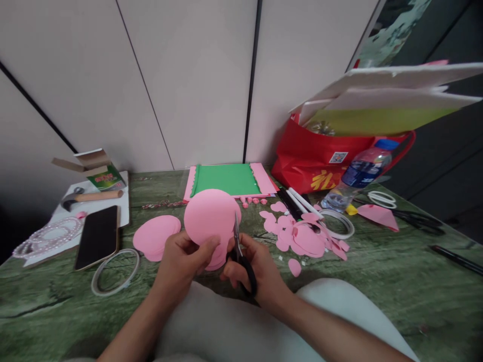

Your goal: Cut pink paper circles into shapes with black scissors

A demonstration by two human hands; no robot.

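Observation:
My left hand (185, 261) pinches a round pink paper (209, 216) near its lower edge, thumb on the front. More pink paper shows behind and below that disc. My right hand (253, 269) holds black-handled scissors (248, 274), fingers in the loops. The blades point up along the right edge of the pink paper; whether they touch it is hard to tell. A stack of pink paper circles (155, 235) lies just left of my left hand. To the right of my right hand is a pile of pink paper scraps (305, 239).
Left are a phone (98, 236), tape roll (115, 271), hammer (92, 197), beads (49, 236) and small box (103, 175). Green and pink sheets (224, 180) lie at the back. Right are markers (298, 202), a bottle (362, 173), red bag (302, 156) and black pen (456, 259).

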